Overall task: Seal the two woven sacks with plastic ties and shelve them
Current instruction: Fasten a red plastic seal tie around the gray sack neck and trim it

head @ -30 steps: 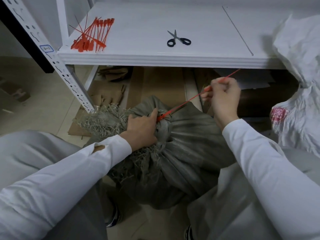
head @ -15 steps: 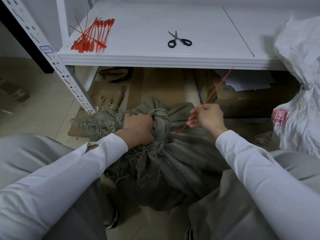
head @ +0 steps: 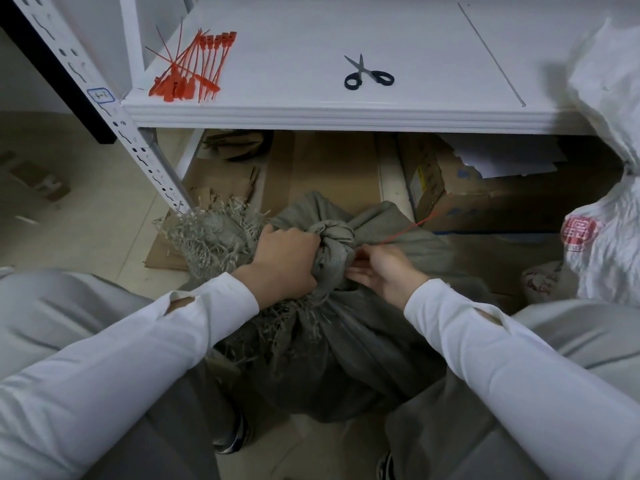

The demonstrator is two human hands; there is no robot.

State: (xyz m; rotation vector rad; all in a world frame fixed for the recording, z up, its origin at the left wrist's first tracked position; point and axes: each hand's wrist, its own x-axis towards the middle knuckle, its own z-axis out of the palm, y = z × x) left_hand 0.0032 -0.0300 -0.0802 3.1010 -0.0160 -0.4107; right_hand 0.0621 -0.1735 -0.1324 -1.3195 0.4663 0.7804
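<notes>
A grey woven sack stands on the floor between my knees, its frayed mouth bunched into a twisted neck. My left hand grips that neck from the left. My right hand is at the neck's right side, fingers against the fabric where a thin red plastic tie comes out and slants up to the right. Whether the fingers pinch the tie is unclear. A white woven sack with a red stamp leans at the right edge.
A white metal shelf is just ahead, holding a bundle of spare red ties at left and black-handled scissors in the middle. Beneath it lie flattened cardboard and a cardboard box. The perforated shelf post slants at left.
My right hand came down from high on the tie's tail to the sack's neck. The tie's free tail now shows shorter. My left hand closed round the neck and stayed there.
</notes>
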